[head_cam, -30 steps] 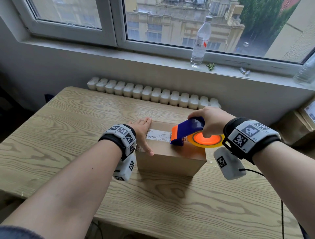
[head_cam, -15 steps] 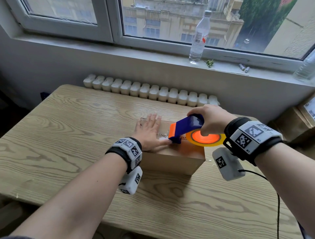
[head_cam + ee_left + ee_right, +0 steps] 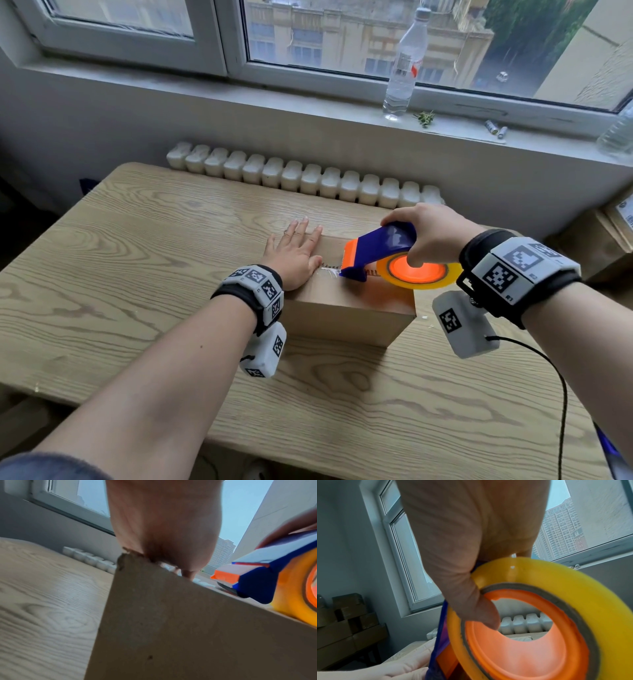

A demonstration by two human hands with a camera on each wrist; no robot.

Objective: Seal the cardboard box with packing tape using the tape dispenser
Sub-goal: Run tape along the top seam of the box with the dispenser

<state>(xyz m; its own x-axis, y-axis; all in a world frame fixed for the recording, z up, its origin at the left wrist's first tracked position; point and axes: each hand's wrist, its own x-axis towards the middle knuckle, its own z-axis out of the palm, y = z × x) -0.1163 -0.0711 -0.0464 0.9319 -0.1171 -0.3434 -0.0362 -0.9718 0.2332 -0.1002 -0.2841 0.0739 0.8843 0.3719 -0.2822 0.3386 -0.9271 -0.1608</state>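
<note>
A small brown cardboard box [image 3: 346, 317] stands on the wooden table [image 3: 120, 274]. My left hand [image 3: 296, 255] lies flat on the left part of its top, fingers straight and pointing away from me. My right hand [image 3: 430, 236] grips the blue and orange tape dispenser [image 3: 376, 251], thumb inside the orange core of the yellow tape roll [image 3: 419, 275]. The dispenser's orange front end touches the box top just right of my left thumb. The left wrist view shows the box side [image 3: 188, 628] with the dispenser [image 3: 254, 582] above its edge. The roll [image 3: 539, 615] fills the right wrist view.
A clear water bottle [image 3: 404, 65] and small batteries [image 3: 495, 127] stand on the windowsill behind the table. A white radiator [image 3: 301, 178] runs along the table's far edge. Cardboard boxes [image 3: 606, 240] are stacked at the far right. A black cable [image 3: 548, 377] trails from my right wrist.
My left hand has slid from the box's left edge up onto its top and now lies flat there. The dispenser stayed on the box top in my right hand, shifting slightly.
</note>
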